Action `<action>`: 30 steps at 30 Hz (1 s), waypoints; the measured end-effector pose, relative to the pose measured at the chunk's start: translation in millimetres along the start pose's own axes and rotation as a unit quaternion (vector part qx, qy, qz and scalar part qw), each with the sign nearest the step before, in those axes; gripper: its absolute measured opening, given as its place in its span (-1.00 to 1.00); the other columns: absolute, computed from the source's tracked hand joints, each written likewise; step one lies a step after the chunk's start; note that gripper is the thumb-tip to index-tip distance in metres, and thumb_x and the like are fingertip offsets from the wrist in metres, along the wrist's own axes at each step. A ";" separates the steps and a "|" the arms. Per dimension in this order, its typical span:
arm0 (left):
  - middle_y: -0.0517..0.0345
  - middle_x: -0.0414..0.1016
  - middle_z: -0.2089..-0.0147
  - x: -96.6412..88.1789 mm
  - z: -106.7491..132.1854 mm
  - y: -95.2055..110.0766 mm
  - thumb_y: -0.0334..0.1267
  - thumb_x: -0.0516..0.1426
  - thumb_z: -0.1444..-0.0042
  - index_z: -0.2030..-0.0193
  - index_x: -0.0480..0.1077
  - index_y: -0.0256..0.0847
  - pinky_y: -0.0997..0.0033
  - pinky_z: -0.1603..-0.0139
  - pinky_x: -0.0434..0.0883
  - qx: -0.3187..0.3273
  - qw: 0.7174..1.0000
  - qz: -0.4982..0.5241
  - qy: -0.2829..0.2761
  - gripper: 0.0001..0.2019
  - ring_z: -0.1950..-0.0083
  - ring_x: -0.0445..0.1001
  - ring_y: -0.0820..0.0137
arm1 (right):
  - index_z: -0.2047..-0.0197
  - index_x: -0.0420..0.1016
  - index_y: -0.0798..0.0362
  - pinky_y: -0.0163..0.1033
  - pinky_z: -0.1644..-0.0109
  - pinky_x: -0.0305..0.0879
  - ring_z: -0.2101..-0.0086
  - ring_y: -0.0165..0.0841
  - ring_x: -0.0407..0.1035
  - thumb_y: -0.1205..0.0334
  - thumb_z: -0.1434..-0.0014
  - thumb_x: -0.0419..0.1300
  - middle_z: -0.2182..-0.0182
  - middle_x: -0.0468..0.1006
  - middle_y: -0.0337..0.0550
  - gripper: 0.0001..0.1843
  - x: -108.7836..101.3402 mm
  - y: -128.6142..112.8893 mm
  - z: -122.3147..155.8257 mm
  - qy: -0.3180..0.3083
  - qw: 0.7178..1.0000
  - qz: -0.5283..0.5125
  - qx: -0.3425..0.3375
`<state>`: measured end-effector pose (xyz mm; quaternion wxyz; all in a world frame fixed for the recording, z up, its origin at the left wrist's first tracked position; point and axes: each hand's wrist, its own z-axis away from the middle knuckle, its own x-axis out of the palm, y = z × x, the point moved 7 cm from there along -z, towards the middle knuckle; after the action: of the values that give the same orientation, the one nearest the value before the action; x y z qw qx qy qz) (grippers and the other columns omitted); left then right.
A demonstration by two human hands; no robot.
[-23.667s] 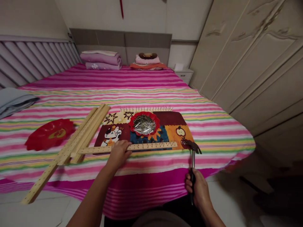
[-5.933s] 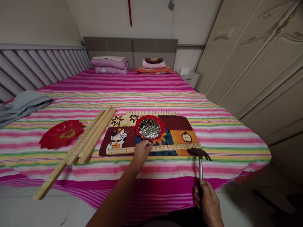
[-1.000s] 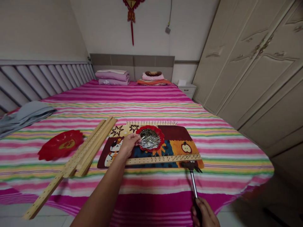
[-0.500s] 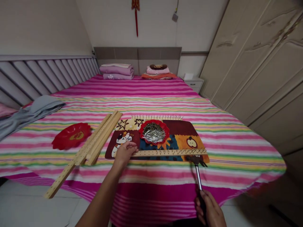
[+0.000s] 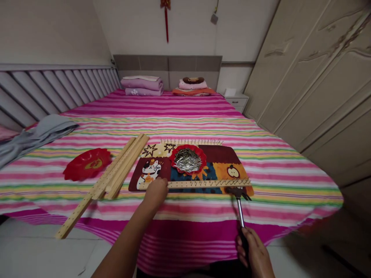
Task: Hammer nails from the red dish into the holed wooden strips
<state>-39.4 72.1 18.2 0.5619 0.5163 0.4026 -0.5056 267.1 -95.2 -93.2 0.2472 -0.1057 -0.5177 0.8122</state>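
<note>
While the right hand [image 5: 254, 253] grips a hammer [image 5: 240, 210] by its handle, the left hand [image 5: 155, 194] sits on a nail-studded strip [image 5: 208, 184], its hold unclear, on the mat [image 5: 150, 172]; bare strips [image 5: 118, 172] remain left, beyond them a red dish [image 5: 203, 158] of nails [image 5: 188, 160] and another studded row [image 5: 191, 141].

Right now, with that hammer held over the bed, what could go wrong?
The left hand rests on a wooden strip with nail tips sticking up, so it might get pricked. The claw hammer in the right hand is close to that strip and could catch it. The red dish of nails sits on a soft striped bedspread, so it might tip and spill.
</note>
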 end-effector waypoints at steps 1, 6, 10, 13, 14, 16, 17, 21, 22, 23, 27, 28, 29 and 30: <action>-0.08 0.53 0.24 -1.5 -0.7 0.8 -0.43 0.03 -0.02 0.32 0.47 -0.28 0.39 0.21 0.28 -0.003 1.000 0.021 0.002 -0.81 0.19 0.48 0.28 | 0.39 0.30 0.01 -0.44 0.71 -0.07 0.70 -0.54 0.04 -0.21 0.11 0.24 0.66 0.32 -0.36 -0.54 0.0 0.2 -0.3 0.000 1.000 -0.002 0.001; 0.24 0.42 0.53 2.1 -10.8 6.3 -0.40 0.10 0.09 0.47 0.37 -0.22 0.53 0.42 0.23 -0.035 0.949 0.315 0.005 -0.96 0.45 0.39 0.47 | 0.35 0.30 0.01 -0.43 0.73 -0.10 0.71 -0.53 0.04 -0.22 0.12 0.24 0.66 0.33 -0.37 -0.52 0.1 0.7 -1.4 -0.001 1.000 -0.009 -0.004; 0.36 0.30 0.64 20.7 -22.7 21.4 -0.35 0.14 0.20 0.50 0.29 -0.20 0.55 0.49 0.24 -0.037 0.833 0.553 0.004 -0.92 0.57 0.30 0.52 | 0.36 0.30 0.02 -0.43 0.73 -0.09 0.71 -0.52 0.05 -0.22 0.11 0.24 0.66 0.33 -0.36 -0.52 1.2 -1.9 0.3 -0.002 1.000 -0.006 -0.004; 0.39 0.28 0.65 32.8 -28.6 31.3 -0.31 0.16 0.24 0.49 0.29 -0.20 0.54 0.50 0.27 -0.024 0.794 0.608 0.006 -0.87 0.60 0.29 0.53 | 0.35 0.30 0.02 -0.44 0.73 -0.10 0.71 -0.53 0.05 -0.22 0.10 0.23 0.66 0.33 -0.37 -0.52 1.7 -4.6 2.4 0.000 1.000 -0.008 -0.006; 0.38 0.29 0.65 35.2 -29.6 32.8 -0.29 0.16 0.23 0.49 0.30 -0.20 0.54 0.50 0.27 -0.019 0.797 0.604 0.010 -0.88 0.60 0.30 0.53 | 0.34 0.30 0.02 -0.44 0.73 -0.10 0.71 -0.53 0.05 -0.22 0.09 0.23 0.66 0.33 -0.37 -0.52 1.6 -4.8 2.9 0.001 1.000 -0.008 -0.004; 0.37 0.30 0.63 37.8 -30.3 33.5 -0.25 0.16 0.20 0.50 0.32 -0.20 0.54 0.51 0.27 -0.015 0.815 0.579 0.023 -0.89 0.60 0.31 0.53 | 0.33 0.30 0.02 -0.44 0.72 -0.09 0.70 -0.53 0.05 -0.22 0.09 0.23 0.65 0.33 -0.38 -0.52 1.2 -4.6 3.2 0.005 1.000 -0.009 -0.001; 0.36 0.31 0.62 38.4 -30.2 33.4 -0.24 0.15 0.18 0.49 0.34 -0.19 0.54 0.51 0.27 -0.014 0.825 0.564 0.027 -0.90 0.60 0.32 0.53 | 0.32 0.30 0.02 -0.44 0.72 -0.09 0.70 -0.53 0.06 -0.21 0.08 0.23 0.65 0.33 -0.38 -0.52 1.2 -4.4 3.0 0.004 1.000 -0.009 -0.002; 0.33 0.36 0.60 39.1 -29.2 33.4 -0.25 0.14 0.13 0.49 0.37 -0.18 0.54 0.49 0.28 0.000 0.855 0.517 0.036 -0.93 0.56 0.34 0.52 | 0.34 0.29 0.01 -0.44 0.73 -0.09 0.70 -0.53 0.05 -0.20 0.07 0.23 0.64 0.33 -0.38 -0.54 1.6 -3.6 2.2 -0.002 1.000 -0.009 -0.005; 0.33 0.37 0.59 39.5 -29.2 33.7 -0.25 0.14 0.12 0.49 0.38 -0.18 0.54 0.48 0.28 0.005 0.859 0.511 0.037 -0.93 0.55 0.35 0.51 | 0.34 0.30 0.01 -0.44 0.73 -0.09 0.70 -0.53 0.05 -0.20 0.07 0.23 0.64 0.33 -0.38 -0.54 1.8 -3.6 2.3 -0.003 1.000 -0.009 -0.005; 0.32 0.38 0.58 40.4 -29.4 34.0 -0.24 0.13 0.11 0.48 0.39 -0.18 0.54 0.47 0.28 0.009 0.861 0.507 0.038 -0.92 0.54 0.35 0.51 | 0.34 0.30 0.01 -0.44 0.73 -0.09 0.70 -0.53 0.05 -0.20 0.07 0.23 0.64 0.33 -0.38 -0.54 1.9 -3.7 2.5 -0.004 1.000 -0.010 -0.005; 0.30 0.40 0.55 45.9 -30.6 34.6 -0.23 0.11 0.06 0.45 0.38 -0.18 0.53 0.45 0.28 0.019 0.870 0.492 0.035 -0.91 0.53 0.34 0.51 | 0.34 0.30 0.02 -0.44 0.73 -0.08 0.70 -0.53 0.06 -0.21 0.07 0.23 0.64 0.33 -0.38 -0.54 2.2 -5.7 3.3 -0.003 1.000 -0.009 -0.009; 0.30 0.40 0.55 46.4 -30.6 34.6 -0.23 0.11 0.05 0.45 0.39 -0.18 0.52 0.44 0.27 0.022 0.875 0.481 0.039 -0.91 0.53 0.34 0.50 | 0.34 0.30 0.02 -0.44 0.73 -0.08 0.70 -0.53 0.06 -0.21 0.07 0.23 0.65 0.33 -0.38 -0.54 2.2 -6.0 3.4 -0.002 1.000 -0.009 -0.008; 0.29 0.40 0.54 46.2 -30.4 34.7 -0.23 0.11 0.04 0.44 0.39 -0.18 0.52 0.43 0.27 0.025 0.882 0.468 0.045 -0.91 0.51 0.34 0.50 | 0.34 0.30 0.02 -0.44 0.73 -0.07 0.70 -0.53 0.06 -0.21 0.08 0.23 0.65 0.33 -0.37 -0.53 2.2 -6.1 3.4 0.000 1.000 -0.009 -0.007; 0.28 0.42 0.52 45.4 -30.0 34.9 -0.24 0.10 0.03 0.43 0.40 -0.18 0.52 0.41 0.27 0.028 0.891 0.451 0.051 -0.91 0.49 0.35 0.49 | 0.35 0.30 0.02 -0.44 0.74 -0.08 0.70 -0.53 0.06 -0.21 0.08 0.23 0.65 0.33 -0.37 -0.53 2.3 -6.1 3.5 0.002 1.000 -0.010 -0.007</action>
<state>4.5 93.3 -24.3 0.6936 0.6829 0.1400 -0.1818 265.4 -94.7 -86.0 0.2551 -0.1037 -0.5236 0.8062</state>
